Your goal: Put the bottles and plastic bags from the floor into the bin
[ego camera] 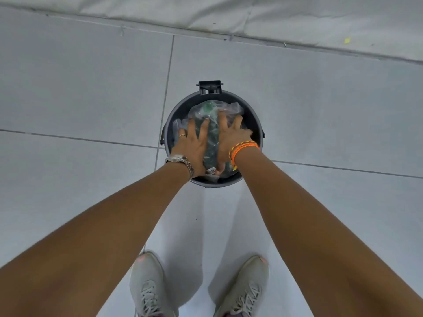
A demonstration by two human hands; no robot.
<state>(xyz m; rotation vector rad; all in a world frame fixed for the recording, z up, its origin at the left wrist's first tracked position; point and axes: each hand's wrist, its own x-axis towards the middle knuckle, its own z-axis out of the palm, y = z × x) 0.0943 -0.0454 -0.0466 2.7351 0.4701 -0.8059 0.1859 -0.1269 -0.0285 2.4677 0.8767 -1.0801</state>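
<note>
A round dark grey bin (pixel 176 110) stands on the tiled floor in front of me, filled to the rim with clear plastic bags (pixel 231 109) and bottles. A green bottle (pixel 211 143) with a green cap lies lengthwise on top of the pile. My left hand (pixel 191 145), wearing a ring and a wristwatch, rests flat on the pile to the left of the bottle with fingers spread. My right hand (pixel 232 136), with orange bracelets at the wrist, lies flat on the right side, fingers apart. Both hands flank the bottle and touch it; neither is closed around it.
A black hinge bracket (pixel 210 86) sticks out at the bin's far rim. A white padded mat (pixel 297 21) runs along the far side of the floor. My two grey sneakers (pixel 148 289) stand just behind the bin on the grey tiles.
</note>
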